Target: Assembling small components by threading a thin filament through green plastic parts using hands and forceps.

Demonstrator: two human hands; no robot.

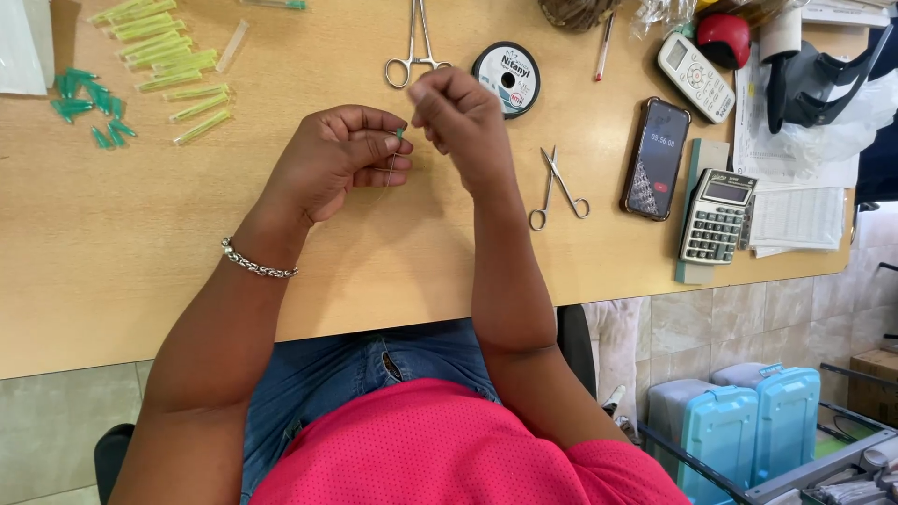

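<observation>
L hand [341, 154] pinching; R hand [458, 112] pinching

Far ahead of me lies a round spool [506, 79] with a white-and-black label. To my right a black phone [654, 158] shows a dark lit screen, beside a grey calculator [716, 216] with its pale display and a white remote [695, 77].

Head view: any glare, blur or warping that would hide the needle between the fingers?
Head view: even daylight, soft shadows under both hands; left hand and right hand sharp, the green-hubbed needle thin but visible; phone screen mildly reflective; table edge bows slightly from wide-angle distortion.
</observation>
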